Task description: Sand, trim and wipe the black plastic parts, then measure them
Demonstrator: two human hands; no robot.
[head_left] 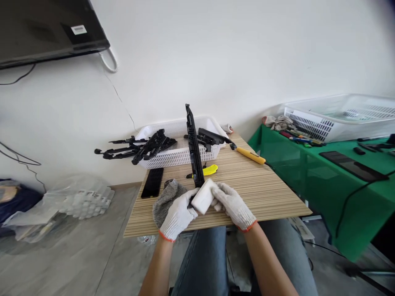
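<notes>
My left hand [179,214], in a white knit glove, is closed around the lower end of a long black plastic strip [194,152]. The strip points up and away from me; its bottom end is hidden behind my glove and the white block. Between both hands is a white rectangular block [204,197], perhaps a sponge. My gloved right hand [232,204] pinches its right side, while its left edge lies against my left fingers. A grey cloth [168,201] lies by my left wrist. Just beyond the strip is a yellow-handled cutter [210,169].
A white basket [173,158] with several black plastic parts [151,146] stands at the table's back. A black phone [152,183] lies left; a yellow-handled tool [250,155] rests on the right. Beside the wooden table [262,193] is a green-covered table [277,160] with another basket [327,121].
</notes>
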